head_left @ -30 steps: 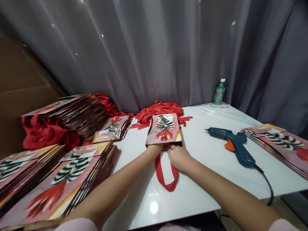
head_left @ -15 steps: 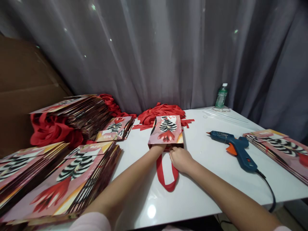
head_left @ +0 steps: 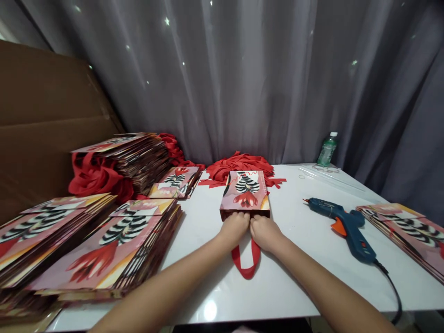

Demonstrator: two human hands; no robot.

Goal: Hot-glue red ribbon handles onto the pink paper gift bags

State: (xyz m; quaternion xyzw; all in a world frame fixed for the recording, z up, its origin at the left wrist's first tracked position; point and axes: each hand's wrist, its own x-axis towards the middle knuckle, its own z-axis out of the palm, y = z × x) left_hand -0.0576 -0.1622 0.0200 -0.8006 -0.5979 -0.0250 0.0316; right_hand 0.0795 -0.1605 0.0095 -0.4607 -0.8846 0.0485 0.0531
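A paper gift bag [head_left: 247, 190] printed with black-and-white stripes and a red flower lies in front of me on the white table, its dark open end towards me. A red ribbon handle [head_left: 247, 272] hangs out of that end in a loop on the table. Side by side at the opening, my left hand [head_left: 235, 229] and my right hand [head_left: 265, 232] are closed with curled fingers on the bag's near edge. The fingertips are partly hidden, and I cannot tell whether they also pinch the ribbon.
Several stacks of flat bags [head_left: 121, 245] stand at the left, near a cardboard box [head_left: 52, 106]. Red ribbons [head_left: 239, 165] are heaped behind the bag. A blue glue gun [head_left: 347, 226] lies at the right, with more bags [head_left: 412, 226] beyond. A green bottle [head_left: 327, 150] stands far back.
My left hand has come out of the bag's opening and now sits closed at its edge. The right hand stays at the edge, closer to the left. The view has shifted slightly.
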